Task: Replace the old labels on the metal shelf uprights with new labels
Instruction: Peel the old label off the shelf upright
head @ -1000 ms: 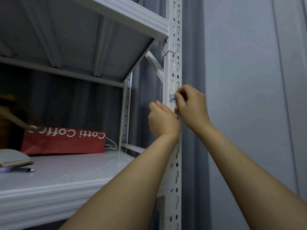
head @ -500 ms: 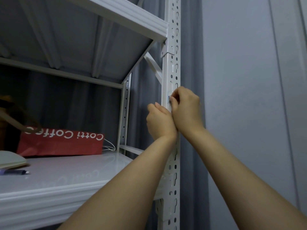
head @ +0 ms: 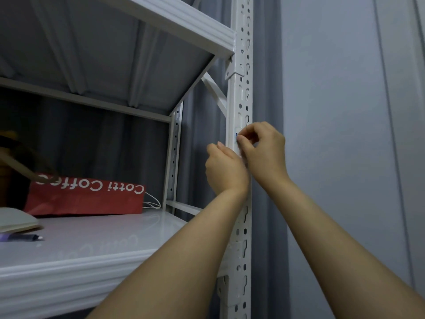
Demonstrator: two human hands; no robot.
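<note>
Label [head: 237, 132]: small white sticker with blue print, on the upright's [head: 241, 88] front face.
Right hand [head: 264, 150]: thumb and forefinger pinch the label's edge.
Left hand [head: 226, 171]: against the upright just below; grip hidden, I cannot tell.
Handling: I judge it thin, light and easily torn; I'd take a lifted corner and peel slowly.
</note>
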